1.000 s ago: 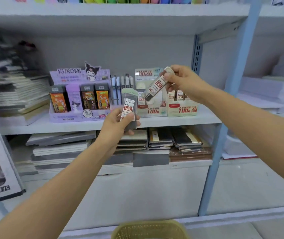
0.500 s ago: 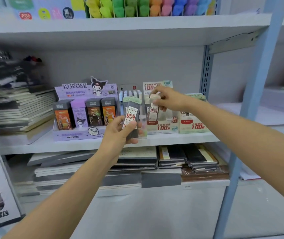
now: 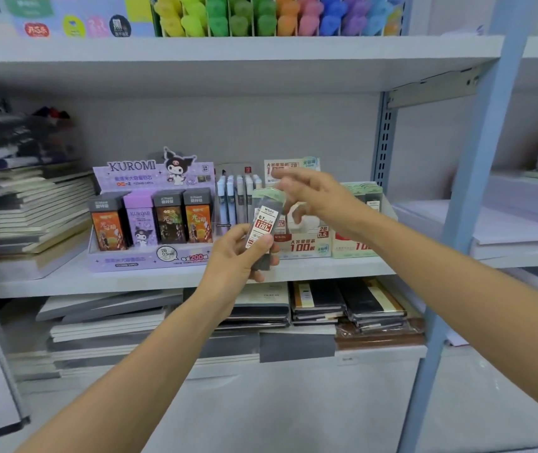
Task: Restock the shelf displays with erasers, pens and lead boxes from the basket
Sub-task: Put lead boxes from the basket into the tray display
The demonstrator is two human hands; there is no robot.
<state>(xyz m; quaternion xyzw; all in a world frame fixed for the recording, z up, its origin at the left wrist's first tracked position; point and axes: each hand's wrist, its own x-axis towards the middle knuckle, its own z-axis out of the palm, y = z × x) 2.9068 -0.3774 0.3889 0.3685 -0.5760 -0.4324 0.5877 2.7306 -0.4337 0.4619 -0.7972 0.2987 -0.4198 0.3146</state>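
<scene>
My left hand [image 3: 239, 253] grips a slim lead box [image 3: 263, 228] with a white and red label, held upright in front of the middle shelf. My right hand [image 3: 313, 199] hovers just above and right of it, blurred, fingers spread loosely and holding nothing. Behind the hands stand two pale green lead display boxes [image 3: 306, 246] marked 100, and a purple Kuromi display [image 3: 150, 210] with several lead boxes stands to their left. Blue and grey pens [image 3: 233, 201] stand between the two displays.
Stacks of notebooks [image 3: 29, 204] lie at the left of the middle shelf [image 3: 130, 279], and more notebooks [image 3: 319, 305] fill the shelf below. Coloured highlighters [image 3: 261, 18] line the top shelf. A blue upright post [image 3: 466, 191] stands at the right.
My right hand let go of the lead box it held at the green display and has drawn back open. The left hand kept its box. The view moved closer and higher.
</scene>
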